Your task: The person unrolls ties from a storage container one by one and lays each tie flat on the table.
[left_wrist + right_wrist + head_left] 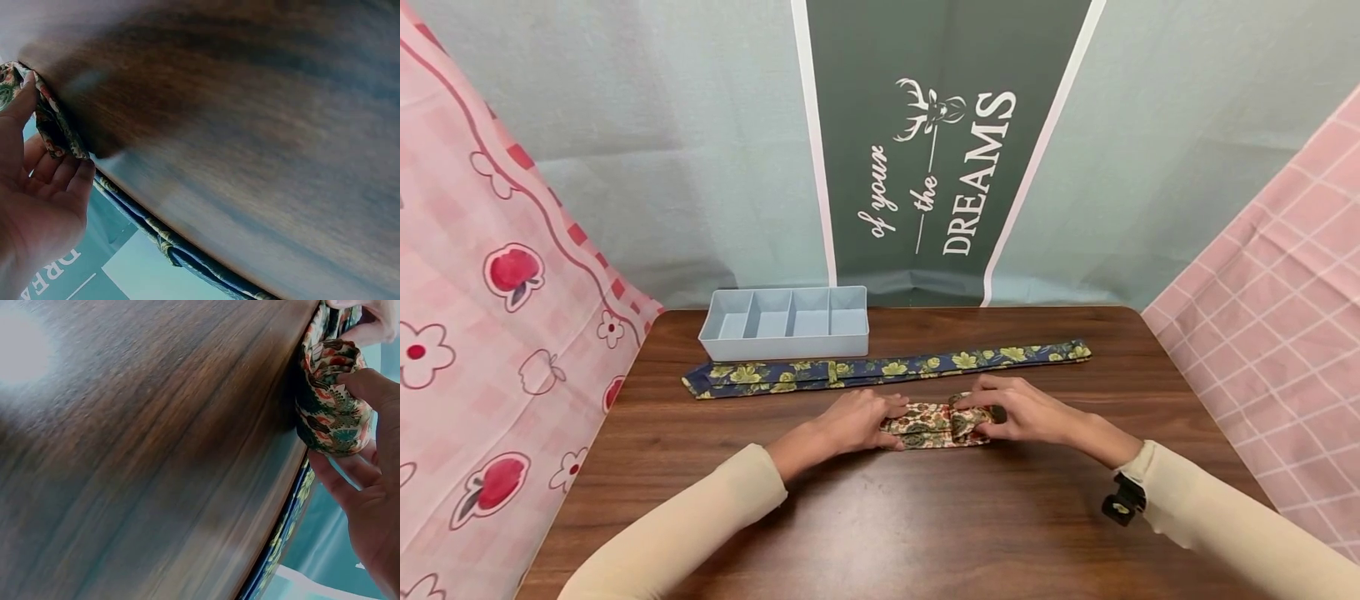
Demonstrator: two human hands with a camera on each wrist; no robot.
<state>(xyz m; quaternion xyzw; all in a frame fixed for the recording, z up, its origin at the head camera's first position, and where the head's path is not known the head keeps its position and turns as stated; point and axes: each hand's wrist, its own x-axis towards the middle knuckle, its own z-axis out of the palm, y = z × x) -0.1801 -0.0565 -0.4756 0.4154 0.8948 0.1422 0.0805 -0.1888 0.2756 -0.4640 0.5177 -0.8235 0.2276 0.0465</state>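
Observation:
A cream necktie [925,425] with a red and green floral print lies on the table in the head view, its right end rolled up. My right hand [1018,410] grips that rolled end, thumb on the near side and fingers on the far side; the right wrist view shows the coil [334,406] between them. At the flat left end, my left hand [859,421] pinches the tie between thumb and fingers, as the left wrist view also shows at the tie's edge [56,119]. Beyond both hands stretches a navy necktie [895,368] with yellow flowers, untouched.
A light blue tray [786,346] with several compartments stands at the back left, just behind the navy tie's wide end. The brown wooden table [880,525] meets a grey-green curtain [700,167] at its far edge. Pink cloths [1285,292] hang at both sides.

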